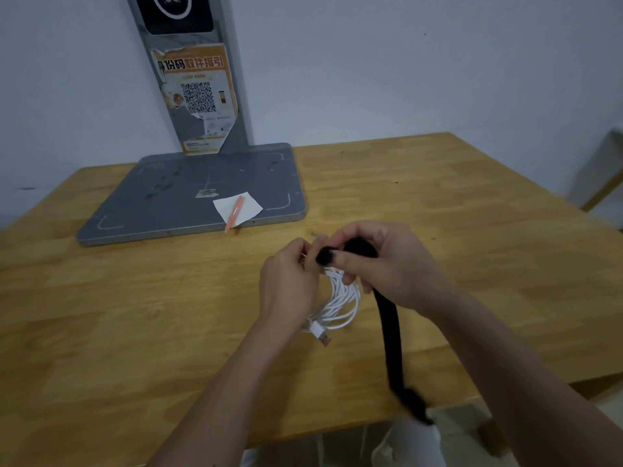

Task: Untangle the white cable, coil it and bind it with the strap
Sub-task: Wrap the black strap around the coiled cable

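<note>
Both hands work: our left hand [290,281] grips the white cable [340,301] coil steady, while our right hand [381,264] pinches the strap [389,328] over it for binding.

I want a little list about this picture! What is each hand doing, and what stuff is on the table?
left hand: grips the top of the coiled white cable
right hand: holds the long black strap at the coil's top
strap tail: hangs past the table's near edge
cable plug: pokes out at the coil's bottom
wooden table: bears a grey flat stand base
on the base: white paper square with an orange pen
</note>
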